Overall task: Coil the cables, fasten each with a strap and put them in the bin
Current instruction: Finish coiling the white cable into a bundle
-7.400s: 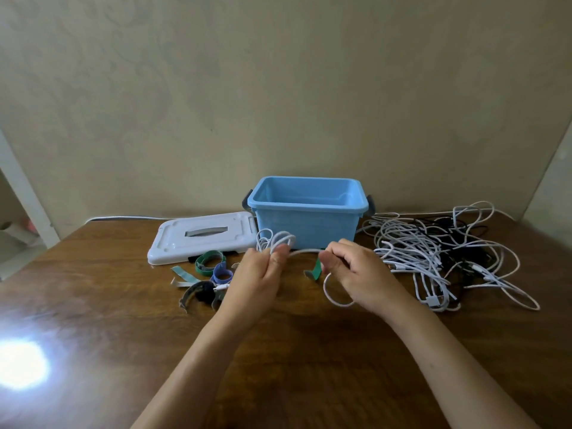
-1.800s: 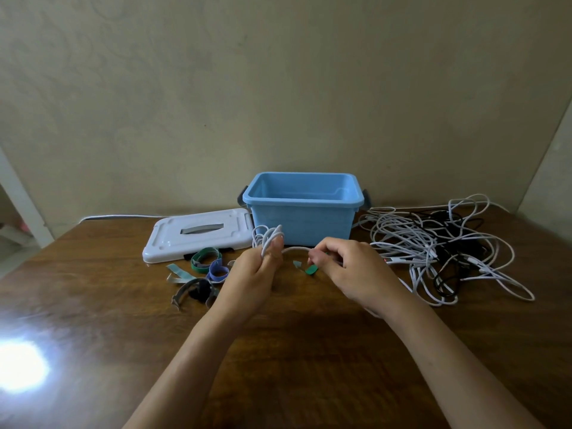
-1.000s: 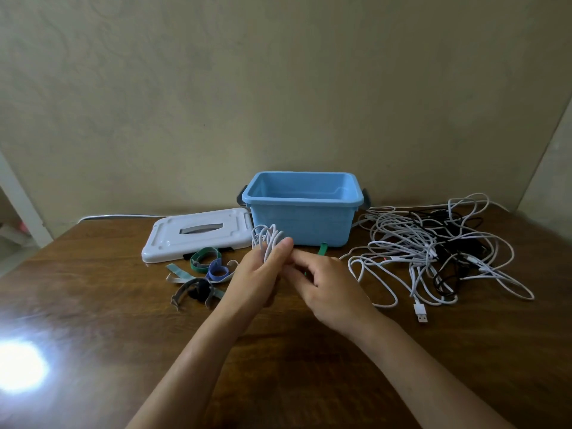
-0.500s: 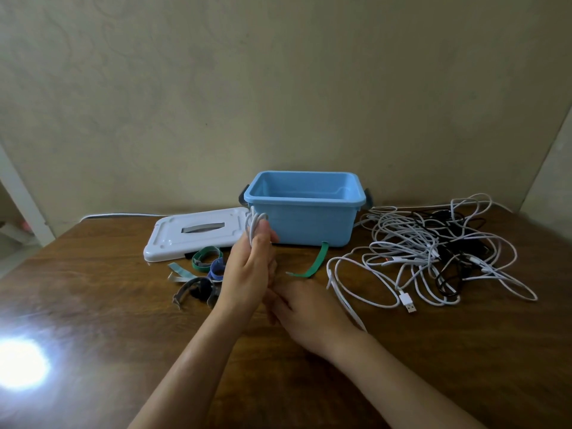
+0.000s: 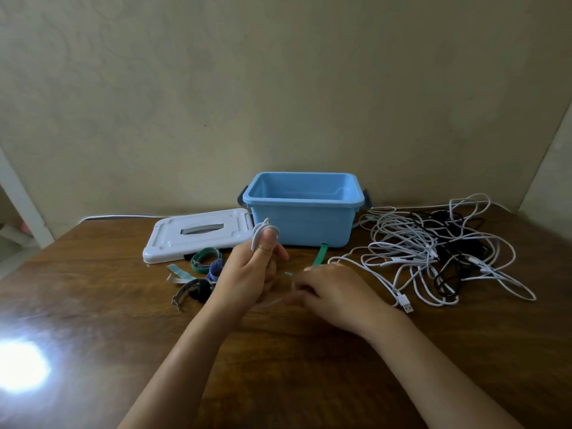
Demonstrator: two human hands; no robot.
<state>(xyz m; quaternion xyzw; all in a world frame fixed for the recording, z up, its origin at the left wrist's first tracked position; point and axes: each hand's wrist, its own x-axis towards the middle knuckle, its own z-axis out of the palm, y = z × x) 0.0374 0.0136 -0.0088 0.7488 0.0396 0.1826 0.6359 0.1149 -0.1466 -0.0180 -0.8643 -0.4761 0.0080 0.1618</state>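
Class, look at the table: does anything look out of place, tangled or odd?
Yes. White and black cables lie in one tangled heap right of the bin, uncoiled. The bin's lid lies off, flat on the table. A glare spot whites out the near left corner.

White coiled cable (image 5: 263, 235) is gripped upright in left hand (image 5: 247, 280); right hand (image 5: 332, 292) is lowered over green strap (image 5: 318, 258) on counter (image 5: 278, 366), blurred, grip unclear; blue bin (image 5: 301, 222) behind, white lid (image 5: 198, 236) left, tangled cables (image 5: 433, 252) right
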